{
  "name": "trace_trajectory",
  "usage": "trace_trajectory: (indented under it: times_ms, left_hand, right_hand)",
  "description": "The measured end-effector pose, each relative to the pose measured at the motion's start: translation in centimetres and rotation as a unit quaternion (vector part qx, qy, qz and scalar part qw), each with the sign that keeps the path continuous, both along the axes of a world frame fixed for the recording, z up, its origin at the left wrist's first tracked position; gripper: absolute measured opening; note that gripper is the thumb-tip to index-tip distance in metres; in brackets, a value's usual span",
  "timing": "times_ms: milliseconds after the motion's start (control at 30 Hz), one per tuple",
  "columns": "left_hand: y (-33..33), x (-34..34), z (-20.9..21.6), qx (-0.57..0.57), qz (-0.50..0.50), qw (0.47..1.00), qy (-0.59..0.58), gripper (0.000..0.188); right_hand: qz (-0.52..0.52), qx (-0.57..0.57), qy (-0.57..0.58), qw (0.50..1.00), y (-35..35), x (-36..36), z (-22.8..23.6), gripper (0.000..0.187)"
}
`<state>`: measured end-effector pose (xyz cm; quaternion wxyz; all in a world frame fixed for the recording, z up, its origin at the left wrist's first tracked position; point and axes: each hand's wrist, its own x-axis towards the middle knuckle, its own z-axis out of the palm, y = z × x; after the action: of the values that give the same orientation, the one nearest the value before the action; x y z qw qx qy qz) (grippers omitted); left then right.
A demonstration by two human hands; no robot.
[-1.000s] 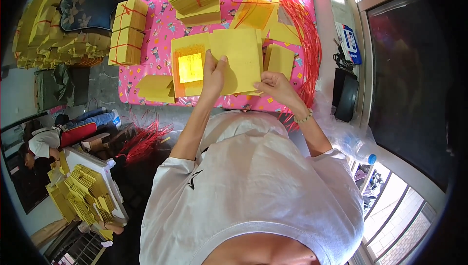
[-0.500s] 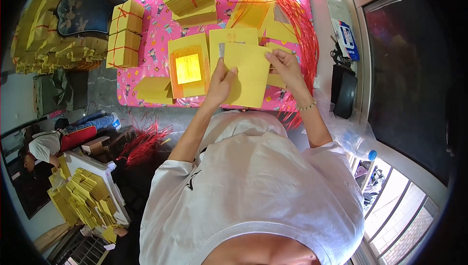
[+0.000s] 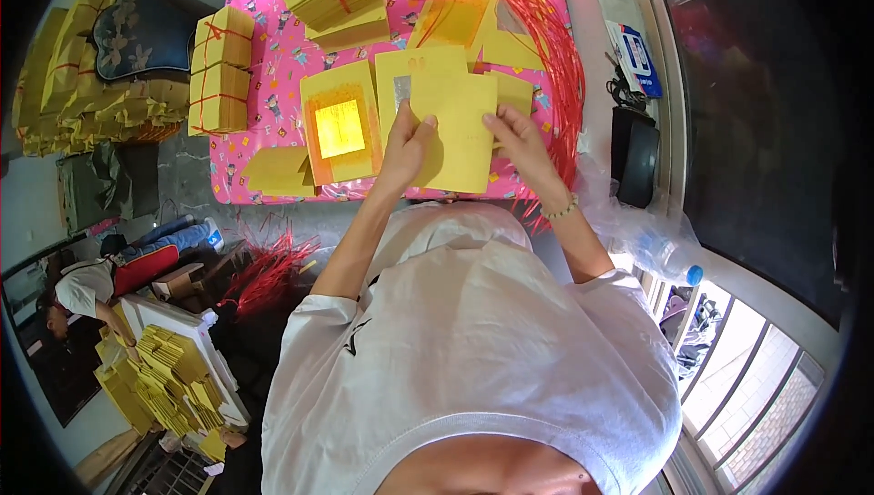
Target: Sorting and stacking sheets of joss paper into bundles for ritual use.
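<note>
A yellow paper sheet (image 3: 462, 126) is held between both hands above the near edge of the pink patterned table cover (image 3: 280, 108), and it sits squarer than half a second ago, when it slanted with its upper right corner pinched. The right hand (image 3: 517, 140) has slid a little down that side and is now closed on the right edge, thumb against the paper. The left hand (image 3: 407, 151) grips the left edge, thumb on top, its other fingers mostly hidden underneath. The change leaves the sheet flatter and supported from both sides, apparently under better control; whether it is single or folded, I cannot tell. Behind it, a backing yellow sheet (image 3: 393, 64) shows a grey patch (image 3: 401, 87) that was covered a second ago. Just left lies an orange-bordered gold-foil sheet (image 3: 340, 128), touched by neither hand
</note>
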<state>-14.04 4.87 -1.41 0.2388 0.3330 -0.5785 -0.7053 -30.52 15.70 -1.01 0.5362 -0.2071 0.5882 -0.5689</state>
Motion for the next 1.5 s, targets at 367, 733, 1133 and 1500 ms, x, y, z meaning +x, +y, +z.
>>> trace_trajectory:
  times_ms: [367, 733, 1133, 1500]
  left_hand:
    - [-0.6, 0.8, -2.6, 0.008, 0.027, 0.998, -0.061, 0.028]
    - [-0.3, 2.3, -5.3, -0.073, 0.036, 0.993, -0.091, 0.019]
    - [-0.1, 2.8, -6.0, -0.056, 0.037, 0.994, -0.091, 0.016]
    - [0.2, 2.9, -6.3, -0.060, 0.035, 0.994, -0.086, 0.016]
  right_hand:
    - [-0.176, -0.003, 0.066, 0.982, 4.5, -7.2, -8.4, 0.020]
    - [-0.112, 0.089, 0.272, 0.952, 3.6, -10.8, -22.3, 0.022]
    - [-0.108, 0.145, 0.339, 0.923, 2.5, -10.6, -23.3, 0.033]
    - [-0.101, 0.223, 0.422, 0.873, 1.4, -8.3, -17.6, 0.030]
